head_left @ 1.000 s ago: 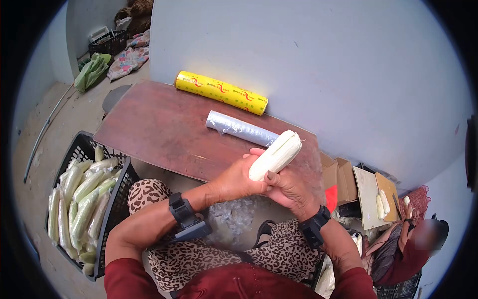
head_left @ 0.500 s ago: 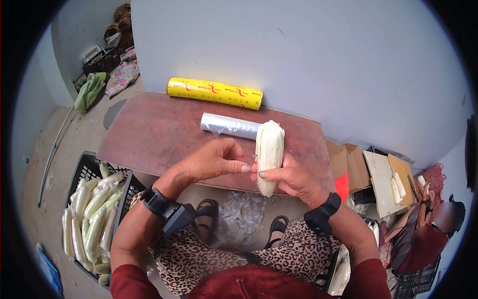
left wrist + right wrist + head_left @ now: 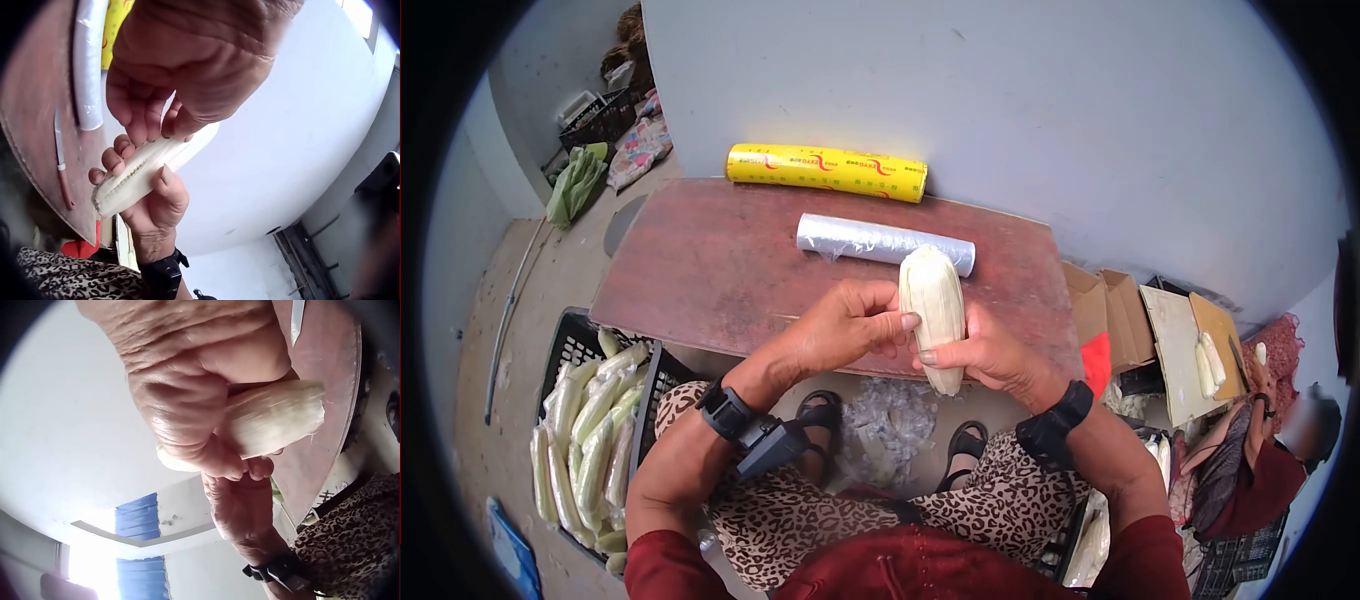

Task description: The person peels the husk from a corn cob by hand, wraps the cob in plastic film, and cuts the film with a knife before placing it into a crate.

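Observation:
A pale husked ear of corn point(image 3: 932, 305) stands nearly upright over the table's front edge. My right hand point(image 3: 990, 352) grips its lower part, thumb across the front. With thumb and fingertips, my left hand point(image 3: 850, 325) pinches at the ear's left side. In the left wrist view the left fingertips touch the husk point(image 3: 187, 150), and a slit showing a row of kernels runs along it. The right wrist view shows the right hand point(image 3: 194, 394) wrapped round the ear point(image 3: 275, 419), its cut end sticking out.
Behind lie a clear film roll point(image 3: 870, 238) and a yellow roll point(image 3: 825, 172) on the red-brown table point(image 3: 690, 270). A knife point(image 3: 61, 156) rests there too. A crate point(image 3: 655, 400) of wrapped ears stands left; cardboard boxes point(image 3: 1115, 320) and a seated person point(image 3: 1250, 490) are right.
The ear has turned from slanted to nearly upright. My left hand let go of it, moved left, then came back to touch its side; the right hand kept its grip.

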The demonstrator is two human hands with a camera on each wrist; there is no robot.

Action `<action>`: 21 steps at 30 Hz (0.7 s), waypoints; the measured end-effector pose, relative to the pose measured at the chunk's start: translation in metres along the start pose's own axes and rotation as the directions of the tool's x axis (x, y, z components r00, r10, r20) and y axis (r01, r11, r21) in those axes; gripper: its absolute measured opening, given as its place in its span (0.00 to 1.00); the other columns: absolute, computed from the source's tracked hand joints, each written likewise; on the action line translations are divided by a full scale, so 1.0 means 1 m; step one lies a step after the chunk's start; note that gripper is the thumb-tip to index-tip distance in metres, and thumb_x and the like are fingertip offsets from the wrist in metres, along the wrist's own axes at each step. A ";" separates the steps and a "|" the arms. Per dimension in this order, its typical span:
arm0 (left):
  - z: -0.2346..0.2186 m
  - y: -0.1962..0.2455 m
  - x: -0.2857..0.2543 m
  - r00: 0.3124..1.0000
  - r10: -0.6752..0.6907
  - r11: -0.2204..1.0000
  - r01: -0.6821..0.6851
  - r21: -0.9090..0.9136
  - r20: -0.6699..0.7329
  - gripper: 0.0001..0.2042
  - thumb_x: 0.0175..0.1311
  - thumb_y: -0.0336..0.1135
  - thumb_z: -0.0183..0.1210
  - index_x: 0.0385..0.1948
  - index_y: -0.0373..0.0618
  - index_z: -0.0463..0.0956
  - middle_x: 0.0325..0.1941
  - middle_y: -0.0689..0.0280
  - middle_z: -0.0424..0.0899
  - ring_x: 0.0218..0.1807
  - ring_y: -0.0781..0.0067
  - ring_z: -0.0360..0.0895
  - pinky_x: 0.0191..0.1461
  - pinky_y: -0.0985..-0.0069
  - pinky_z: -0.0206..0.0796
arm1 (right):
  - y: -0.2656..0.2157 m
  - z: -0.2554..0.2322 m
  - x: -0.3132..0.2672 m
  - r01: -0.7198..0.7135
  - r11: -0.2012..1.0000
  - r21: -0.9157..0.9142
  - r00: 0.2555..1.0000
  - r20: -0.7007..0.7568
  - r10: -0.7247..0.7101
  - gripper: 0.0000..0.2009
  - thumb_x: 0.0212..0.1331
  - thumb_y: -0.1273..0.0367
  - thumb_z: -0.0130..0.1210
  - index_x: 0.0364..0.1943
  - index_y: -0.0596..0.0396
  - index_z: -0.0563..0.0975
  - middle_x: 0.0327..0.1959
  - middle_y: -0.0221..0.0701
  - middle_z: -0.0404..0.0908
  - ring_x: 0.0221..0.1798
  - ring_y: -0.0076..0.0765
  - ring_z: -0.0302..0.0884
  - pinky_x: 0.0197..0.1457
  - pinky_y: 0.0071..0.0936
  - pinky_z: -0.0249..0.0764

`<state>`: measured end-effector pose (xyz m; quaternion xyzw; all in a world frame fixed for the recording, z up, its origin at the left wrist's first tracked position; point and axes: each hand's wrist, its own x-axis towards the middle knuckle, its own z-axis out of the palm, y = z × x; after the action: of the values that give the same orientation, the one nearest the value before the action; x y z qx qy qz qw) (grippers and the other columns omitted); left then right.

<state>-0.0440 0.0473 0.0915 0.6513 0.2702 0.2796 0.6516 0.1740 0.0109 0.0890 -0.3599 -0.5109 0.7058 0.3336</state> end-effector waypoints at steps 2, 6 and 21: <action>-0.001 0.003 -0.002 1.000 -0.024 0.998 0.024 -0.051 0.008 0.10 0.68 0.37 0.57 0.39 0.40 0.78 0.33 0.71 0.80 0.33 0.84 0.75 0.38 0.82 0.71 | 0.000 -0.004 0.002 0.015 1.000 -0.024 1.000 0.009 -0.015 0.24 0.50 0.73 0.64 0.53 0.59 0.71 0.41 0.29 0.76 0.44 0.26 0.77 0.49 0.28 0.78; -0.003 0.011 -0.009 0.999 -0.042 0.968 0.043 -0.246 0.008 0.08 0.68 0.35 0.56 0.37 0.40 0.78 0.33 0.69 0.81 0.32 0.81 0.77 0.39 0.80 0.72 | -0.001 -0.007 0.002 0.013 1.000 -0.022 1.000 0.001 -0.013 0.22 0.50 0.72 0.64 0.50 0.59 0.73 0.41 0.29 0.77 0.42 0.24 0.77 0.47 0.25 0.76; -0.039 0.033 -0.016 0.920 0.307 0.656 -0.390 -0.646 -0.243 0.08 0.66 0.33 0.53 0.32 0.36 0.74 0.33 0.61 0.80 0.34 0.72 0.77 0.42 0.75 0.71 | 0.005 -0.030 -0.001 -0.104 0.589 -0.802 0.991 -0.135 -0.009 0.24 0.45 0.69 0.66 0.49 0.59 0.73 0.41 0.33 0.78 0.46 0.30 0.74 0.52 0.31 0.70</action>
<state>-0.0836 0.0626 0.1245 0.3882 0.0540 0.5146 0.7626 0.1992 0.0236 0.0779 -0.5286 -0.7434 0.3828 0.1465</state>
